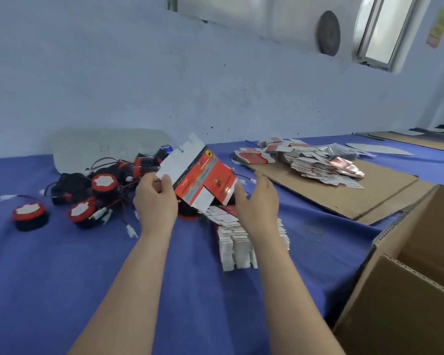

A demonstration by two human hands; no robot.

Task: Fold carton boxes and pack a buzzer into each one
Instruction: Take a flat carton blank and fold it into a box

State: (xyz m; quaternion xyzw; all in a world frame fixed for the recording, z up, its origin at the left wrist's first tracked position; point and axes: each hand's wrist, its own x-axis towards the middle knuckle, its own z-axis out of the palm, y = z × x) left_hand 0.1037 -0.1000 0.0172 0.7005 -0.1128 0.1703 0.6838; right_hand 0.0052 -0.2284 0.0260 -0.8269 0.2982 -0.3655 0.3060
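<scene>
left hand: your left hand point(155, 201) pinches the white flap at the left end of the flat carton point(201, 175) and holds it tilted above the surface point(62, 278).
right hand: your right hand point(258, 203) is spread, fingers relaxed, just beside the carton's right edge; you cannot tell from here whether the thumb touches it.
flat carton: red and white, unfolded, lifted over the middle of the blue surface, between the buzzers and the near stack.
buzzers: the buzzers point(100, 190) lie heaped with their wires to the left of your left hand; a lone buzzer point(30, 216) sits apart at the far left.
near stack: the near stack point(241, 242) of flat cartons lies under your right wrist.
far pile: more cartons in a far pile point(305, 162) rest on a cardboard sheet point(356, 193) to the right.
big box: an open corrugated box point(408, 290) stands at the near right.
</scene>
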